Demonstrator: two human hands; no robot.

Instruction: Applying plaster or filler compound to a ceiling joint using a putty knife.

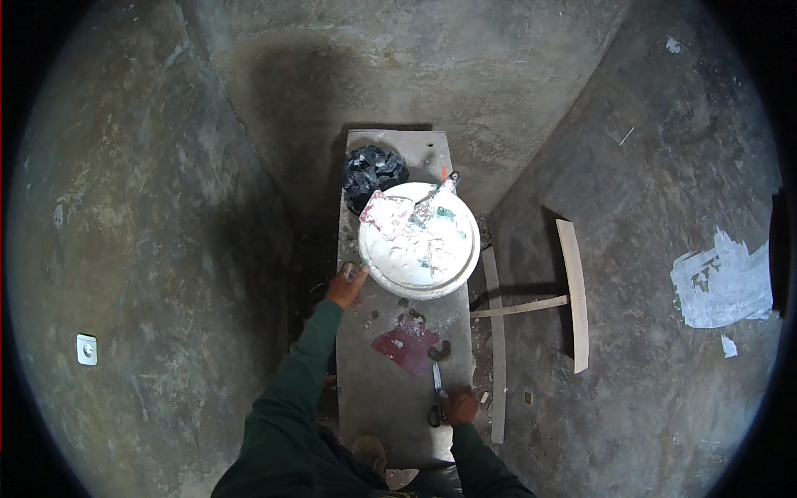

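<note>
My left hand (pixel 346 285) is at the left edge of the board-topped bench (pixel 374 407). Its thumb and fingers look apart, and the tips reach the rim of a large round white bucket lid (pixel 415 249). Nearer to me, my right hand (pixel 460 407) is closed at the handles of a pair of scissors (pixel 437 382), whose blades point away. On the lid lie a white-smeared reddish sheet (pixel 387 212) and a tool with a dark handle (pixel 451 178), perhaps a scraper. Between my hands, a dark red sheet (pixel 407 349) lies flat beside a small dark curved piece (pixel 440 352).
A crumpled black plastic bag (pixel 374 172) sits behind the lid at the left. Wooden strips (pixel 573 295) stand right of the bench. Concrete walls (pixel 149 249) enclose three sides; the left one has a white socket (pixel 86 349), the right a white patch (pixel 722 282).
</note>
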